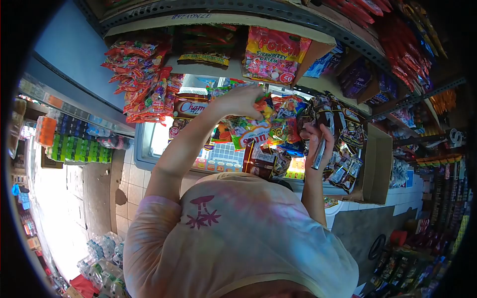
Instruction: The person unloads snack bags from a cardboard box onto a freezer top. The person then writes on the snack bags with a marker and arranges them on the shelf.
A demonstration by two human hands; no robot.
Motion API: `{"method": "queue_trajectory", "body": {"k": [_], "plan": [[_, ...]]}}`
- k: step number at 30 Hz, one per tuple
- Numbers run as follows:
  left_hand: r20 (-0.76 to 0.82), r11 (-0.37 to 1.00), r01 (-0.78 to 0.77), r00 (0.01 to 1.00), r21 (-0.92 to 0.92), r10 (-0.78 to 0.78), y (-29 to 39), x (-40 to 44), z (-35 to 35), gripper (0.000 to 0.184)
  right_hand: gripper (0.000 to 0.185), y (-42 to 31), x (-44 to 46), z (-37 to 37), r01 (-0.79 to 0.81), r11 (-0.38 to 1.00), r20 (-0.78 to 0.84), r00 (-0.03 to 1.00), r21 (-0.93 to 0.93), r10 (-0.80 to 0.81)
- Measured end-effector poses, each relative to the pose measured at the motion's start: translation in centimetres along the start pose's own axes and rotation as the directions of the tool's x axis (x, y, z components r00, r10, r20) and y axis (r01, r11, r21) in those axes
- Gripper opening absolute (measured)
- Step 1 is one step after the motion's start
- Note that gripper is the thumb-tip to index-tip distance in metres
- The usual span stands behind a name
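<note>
My left hand point(242, 103) reaches across the display with its fingers curled down over a colourful green and orange candy bag point(251, 133), gripping near its top. My right hand point(319, 144) is closed around a dark brown candy packet point(325, 118) with a shiny edge; part of it is hidden by the fingers. More brown-wrapped candies point(343, 166) lie close by the right hand, in front of an open cardboard box point(376, 166). Left of the bag sits a brown Champ pack point(193, 107). Another dark brown pack point(259, 160) stands below it.
Above the hands runs a shelf with red candy bags point(146, 74) and a pink strawberry cream bag point(273, 54). A blue-grey counter frame point(144, 149) borders the display. Bottled drinks point(82, 149) stand at left, plastic bottles point(104, 256) at lower left, hanging packets point(444, 208) at right.
</note>
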State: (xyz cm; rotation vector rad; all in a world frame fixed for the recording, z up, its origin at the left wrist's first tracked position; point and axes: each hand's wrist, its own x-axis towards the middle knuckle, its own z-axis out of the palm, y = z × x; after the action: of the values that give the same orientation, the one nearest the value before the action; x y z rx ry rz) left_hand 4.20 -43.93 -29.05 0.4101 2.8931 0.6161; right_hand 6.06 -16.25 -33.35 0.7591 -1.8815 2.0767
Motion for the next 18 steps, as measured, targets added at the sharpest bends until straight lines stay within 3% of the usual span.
{"method": "queue_trajectory", "body": {"k": [2,3,4,5,6,7,8,10,11,13,14,17,18], "plan": [[-0.046,0.865,0.114,0.987,-0.489,-0.156,-0.6,-2.3,-0.4,0.069,0.04,-0.4,-0.3,1.1,-0.023,0.999,0.011,1.0,0.024,0.023],[-0.043,0.867,0.116,0.987,-0.485,-0.156,-0.9,-3.3,-0.1,0.069,0.044,-0.5,-0.4,1.8,-0.047,0.998,0.03,0.999,0.044,0.045],[-0.153,0.627,-0.01,0.973,-0.779,-0.175,-1.2,-4.3,0.3,0.063,0.051,0.1,-0.5,2.4,-0.048,0.993,0.08,0.996,0.107,0.039],[-0.248,0.299,-0.174,0.94,-0.938,-0.233,-0.9,-5.2,0.4,0.06,0.051,0.0,-0.2,3.6,-0.046,0.993,0.081,0.996,0.112,0.037],[-0.345,0.264,-0.274,0.896,-0.925,-0.281,-0.2,-6.0,0.4,0.063,0.053,-0.1,-0.1,5.1,-0.116,0.973,0.112,0.989,0.199,0.095],[-0.348,0.267,-0.275,0.893,-0.924,-0.284,0.1,-6.7,0.7,0.063,0.055,-0.3,0.1,6.2,-0.189,0.941,0.149,0.977,0.279,0.152],[-0.357,0.221,-0.3,0.885,-0.928,-0.299,0.4,-7.2,0.9,0.064,0.055,-0.3,0.4,7.0,-0.187,0.941,0.155,0.977,0.282,0.148],[-0.344,0.129,-0.319,0.871,-0.939,-0.352,0.4,-8.2,1.7,0.062,0.048,-0.3,1.1,8.1,-0.362,0.888,0.224,0.925,0.283,0.306],[-0.351,0.132,-0.325,0.866,-0.936,-0.356,0.2,-8.6,2.1,0.062,0.048,0.0,1.4,8.4,-0.36,0.889,0.232,0.925,0.283,0.3],[-0.361,0.1,-0.352,0.833,-0.93,-0.42,0.0,-9.6,2.3,0.061,0.038,0.2,1.9,8.8,-0.502,0.798,0.339,0.854,0.334,0.396],[-0.355,0.093,-0.349,0.837,-0.933,-0.416,0.2,-10.3,2.2,0.058,0.031,-0.6,2.1,9.2,-0.538,0.738,0.338,0.84,0.407,0.426],[-0.406,0.048,-0.417,0.842,-0.908,-0.355,1.2,-11.6,1.5,0.055,0.031,0.0,2.2,9.5,-0.562,0.65,0.385,0.826,0.511,0.412],[-0.43,0.118,-0.419,0.814,-0.9,-0.39,1.5,-11.5,1.9,0.05,0.031,0.0,2.1,9.6,-0.565,0.649,0.39,0.824,0.509,0.412]]}}
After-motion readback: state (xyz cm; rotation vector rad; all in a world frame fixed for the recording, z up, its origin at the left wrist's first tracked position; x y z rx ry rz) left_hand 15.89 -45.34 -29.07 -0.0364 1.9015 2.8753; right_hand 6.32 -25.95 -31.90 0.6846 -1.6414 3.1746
